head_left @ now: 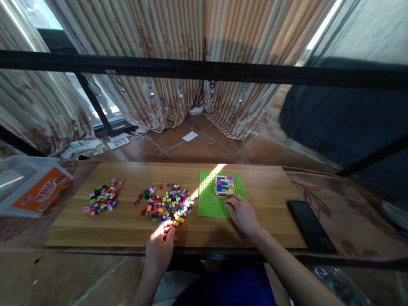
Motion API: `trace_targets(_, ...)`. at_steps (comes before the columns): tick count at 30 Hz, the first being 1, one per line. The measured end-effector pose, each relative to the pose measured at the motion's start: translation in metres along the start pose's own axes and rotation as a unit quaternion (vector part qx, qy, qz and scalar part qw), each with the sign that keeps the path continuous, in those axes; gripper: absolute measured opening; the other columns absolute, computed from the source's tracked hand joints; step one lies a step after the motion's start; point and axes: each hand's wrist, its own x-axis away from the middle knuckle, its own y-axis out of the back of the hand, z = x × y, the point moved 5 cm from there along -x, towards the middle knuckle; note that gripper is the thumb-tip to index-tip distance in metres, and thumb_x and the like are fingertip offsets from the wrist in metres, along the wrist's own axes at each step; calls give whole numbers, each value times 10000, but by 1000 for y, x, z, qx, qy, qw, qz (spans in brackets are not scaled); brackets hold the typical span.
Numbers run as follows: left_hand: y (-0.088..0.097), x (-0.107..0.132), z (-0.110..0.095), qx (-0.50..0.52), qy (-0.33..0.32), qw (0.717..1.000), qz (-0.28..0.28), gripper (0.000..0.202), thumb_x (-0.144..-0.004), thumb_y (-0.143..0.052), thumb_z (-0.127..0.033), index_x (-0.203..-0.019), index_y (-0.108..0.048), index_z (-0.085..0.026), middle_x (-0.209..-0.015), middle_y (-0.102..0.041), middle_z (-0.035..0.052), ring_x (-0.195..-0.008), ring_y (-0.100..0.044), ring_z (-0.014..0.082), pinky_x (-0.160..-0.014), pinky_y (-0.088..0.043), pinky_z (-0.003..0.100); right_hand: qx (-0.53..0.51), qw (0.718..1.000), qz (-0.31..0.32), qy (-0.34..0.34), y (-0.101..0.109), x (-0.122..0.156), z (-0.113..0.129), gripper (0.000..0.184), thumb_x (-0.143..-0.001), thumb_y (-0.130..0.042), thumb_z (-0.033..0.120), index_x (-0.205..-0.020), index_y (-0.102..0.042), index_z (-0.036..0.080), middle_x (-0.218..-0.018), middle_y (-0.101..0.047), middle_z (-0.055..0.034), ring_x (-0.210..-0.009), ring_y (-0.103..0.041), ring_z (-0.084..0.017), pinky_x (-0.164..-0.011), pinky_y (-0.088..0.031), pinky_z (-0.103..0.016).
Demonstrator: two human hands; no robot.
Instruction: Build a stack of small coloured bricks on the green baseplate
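Note:
A green baseplate point(208, 202) lies on the wooden board, and on it sits a small square build of multicoloured toy bricks point(224, 184). My right hand point(243, 216) is over the plate's front right part, its curled fingertips at the near edge of the build. Whether a brick is between those fingers is hidden. To the left spreads a large loose pile of small coloured bricks point(167, 202). My left hand point(161, 244) is at the near edge of this pile, thumb and fingers pinched together beside some yellow bricks point(180, 221). What the pinch holds is too small to make out.
A second, smaller brick pile point(104, 197) lies farther left on the wooden board point(126, 233). A clear plastic tub point(22, 163) with an orange label stands at the far left. A black phone point(311, 226) rests at the right. Behind runs a black metal bar point(173, 67) before curtains.

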Motion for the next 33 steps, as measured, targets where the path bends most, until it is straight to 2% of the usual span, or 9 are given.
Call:
trace_targets(3, 1, 1, -1, 6, -3, 1000, -2, 301, -762, -562, -436, -923, -639, -193, -707, -693, 22, -590, -674, 207, -524, -540, 299, -62, 998, -20, -21, 4, 2, -2, 156, -862, -572, 294, -791, -693, 226, -911, -695, -77, -893, -625, -248, -871, -468, -416)
trace_targets(6, 1, 1, 0, 9, -9, 1000, -1, 303, -761, -561, -439, -922, -643, -195, -699, -695, 18, -584, -672, 205, -524, -540, 298, -147, 986, -43, -57, 7, 7, -4, 179, -843, -600, 360, -824, -688, 205, -836, -702, -72, -776, -649, -232, -775, -514, -404)
trace_targets(9, 1, 0, 3, 12, -12, 1000, 0, 314, -750, -567, -439, -931, -649, -196, -708, -698, 16, -584, -672, 204, -529, -544, 300, -242, 964, -58, -92, 9, 8, -4, 269, -825, -616, 452, -824, -671, 188, -712, -693, -46, -640, -655, -201, -627, -545, -353)
trace_targets(11, 1, -1, 5, 16, -11, 1000, -2, 324, -739, -575, -439, -938, -654, -195, -716, -699, 19, -586, -673, 206, -528, -546, 301, -301, 945, -71, -108, 13, 7, -3, 293, -784, -658, 479, -800, -665, 187, -673, -688, -30, -613, -656, -185, -596, -551, -329)
trace_targets(16, 1, -2, 5, 24, 3, 1000, 1, 369, -727, -587, -453, -968, -650, -182, -746, -708, 37, -593, -673, 210, -527, -548, 306, -394, 905, -107, -119, 28, -2, 0, 247, -659, -783, 406, -767, -708, 197, -665, -689, 0, -613, -628, -141, -619, -533, -289)
trace_targets(20, 2, -1, 3, 27, 9, 1000, 0, 392, -723, -589, -453, -987, -644, -169, -770, -714, 50, -600, -673, 210, -523, -547, 304, -421, 891, -116, -123, 33, -6, 0, 230, -613, -819, 351, -771, -748, 199, -703, -724, -16, -656, -648, -149, -655, -538, -296)
trace_targets(25, 3, 0, 0, 28, 1, 1000, 1, 364, -725, -597, -444, -966, -649, -175, -755, -713, 43, -588, -668, 203, -511, -543, 295, -413, 896, -114, -118, 36, -8, -1, 257, -671, -775, 408, -819, -759, 198, -773, -751, -46, -704, -687, -177, -734, -563, -357)
trace_targets(33, 2, 0, 4, 13, -24, 1000, -6, 342, -751, -593, -442, -965, -662, -184, -750, -717, 36, -594, -681, 207, -529, -548, 301, -317, 940, -109, -60, 45, -16, -1, 164, -705, -730, 361, -772, -745, 212, -766, -699, -27, -676, -632, -169, -673, -538, -335)
